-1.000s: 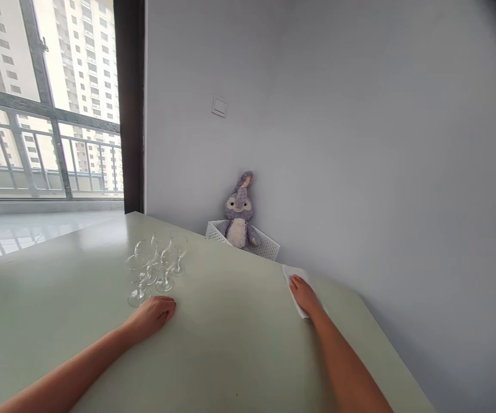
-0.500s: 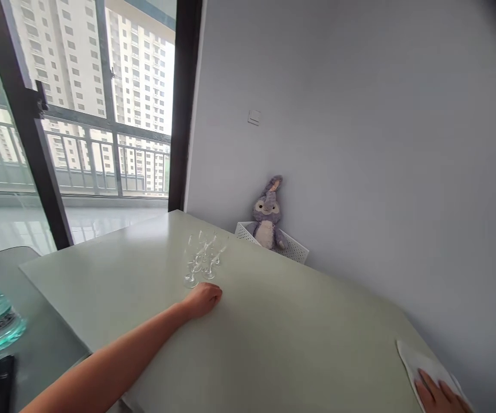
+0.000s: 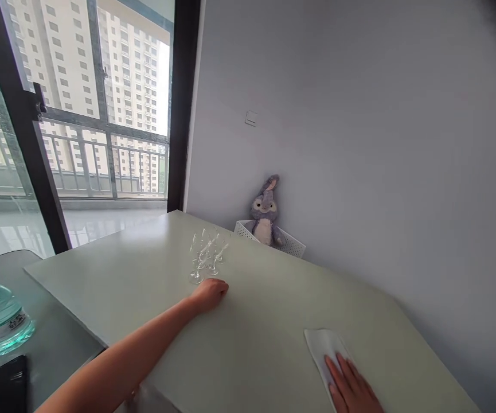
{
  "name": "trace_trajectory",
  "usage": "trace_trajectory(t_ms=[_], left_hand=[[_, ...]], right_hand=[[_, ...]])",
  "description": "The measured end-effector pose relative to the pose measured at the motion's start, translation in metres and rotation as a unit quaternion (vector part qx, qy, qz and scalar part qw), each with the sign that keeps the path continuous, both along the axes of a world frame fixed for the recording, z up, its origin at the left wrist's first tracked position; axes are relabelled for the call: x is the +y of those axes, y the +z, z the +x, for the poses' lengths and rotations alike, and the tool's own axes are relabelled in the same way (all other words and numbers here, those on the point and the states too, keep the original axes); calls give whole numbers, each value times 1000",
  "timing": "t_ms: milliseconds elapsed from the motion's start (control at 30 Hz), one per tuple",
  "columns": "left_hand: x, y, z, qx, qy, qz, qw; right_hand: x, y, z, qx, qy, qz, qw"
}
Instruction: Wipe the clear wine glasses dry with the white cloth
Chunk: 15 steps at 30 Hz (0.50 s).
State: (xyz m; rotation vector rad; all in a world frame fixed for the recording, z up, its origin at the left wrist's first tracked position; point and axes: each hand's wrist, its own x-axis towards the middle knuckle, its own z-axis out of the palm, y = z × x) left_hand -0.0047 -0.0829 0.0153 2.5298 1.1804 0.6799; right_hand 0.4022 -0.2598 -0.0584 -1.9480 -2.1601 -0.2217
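Resting on the pale green tabletop (image 3: 265, 321), my left hand (image 3: 210, 294) is curled into a fist, with no object showing in it. Just beyond it stands a cluster of several small clear stemmed glasses (image 3: 207, 255), close to the knuckles; I cannot tell whether they touch. My right hand (image 3: 353, 387) lies flat at the lower right, fingers spread, pressing on a white cloth (image 3: 321, 344). The cloth is spread on the tabletop, and its near part is hidden under the hand.
A grey plush toy (image 3: 265, 215) sits in a white perforated basket (image 3: 293, 245) by the wall. At the left, a water bottle (image 3: 2, 321) and a black phone-like slab (image 3: 0, 384) rest on a grey surface (image 3: 54, 321). Behind is a dark-framed glass door (image 3: 36, 149).
My right hand and the white cloth under it have slid left across the tabletop from the far right edge. My left fist stays beside the glasses; the view has shifted slightly.
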Motion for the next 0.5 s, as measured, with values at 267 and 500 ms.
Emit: trace_trajectory(t_ms=[267,500], left_hand=[[0,-4,0,-1,7,-6,1000],[2,-4,-1,-12,3,-17,1000]], right_hand=[[24,32,-126,10,260,9,966],[36,52,-166,44,311,-38,949]])
